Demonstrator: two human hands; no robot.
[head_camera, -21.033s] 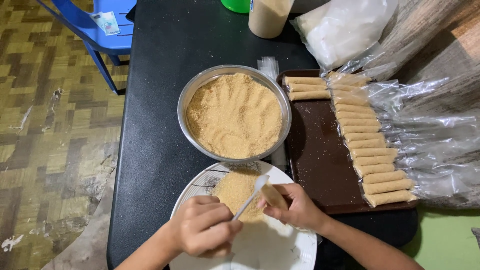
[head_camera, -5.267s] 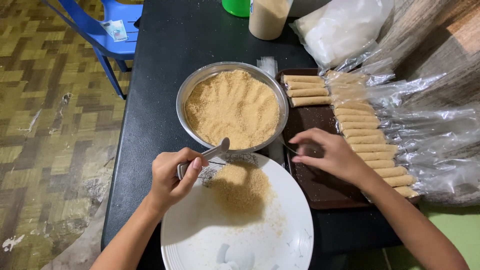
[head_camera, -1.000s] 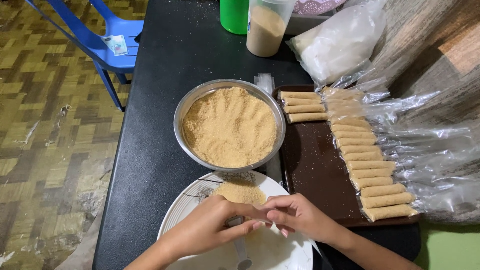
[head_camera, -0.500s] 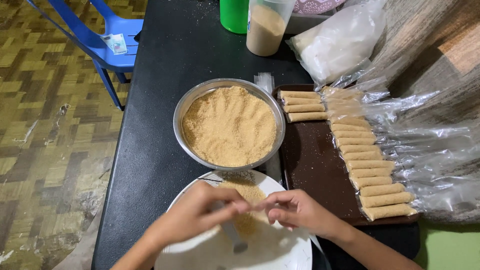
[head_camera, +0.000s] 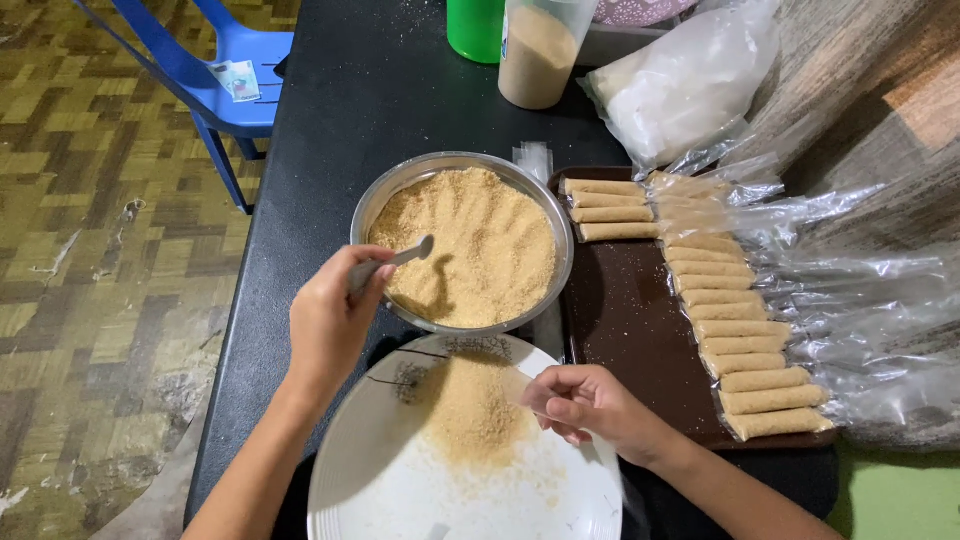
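While the left hand (head_camera: 330, 325) at centre left is closing its grip round a spoon (head_camera: 395, 262) dipping into the metal bowl (head_camera: 375, 200) of brown crumbs, a tilted scoop is risking spills onto the black worktop (head_camera: 300, 180). Lower centre, a crumb pile (head_camera: 470, 410) is sitting on the white plate (head_camera: 360, 490). Right of it, the right hand (head_camera: 590, 410) is pinching something too hidden to identify.

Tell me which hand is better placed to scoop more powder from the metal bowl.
Left. The left hand already grips the spoon, its tip over the brown powder in the metal bowl. The right hand is closed over the white plate, away from the bowl.
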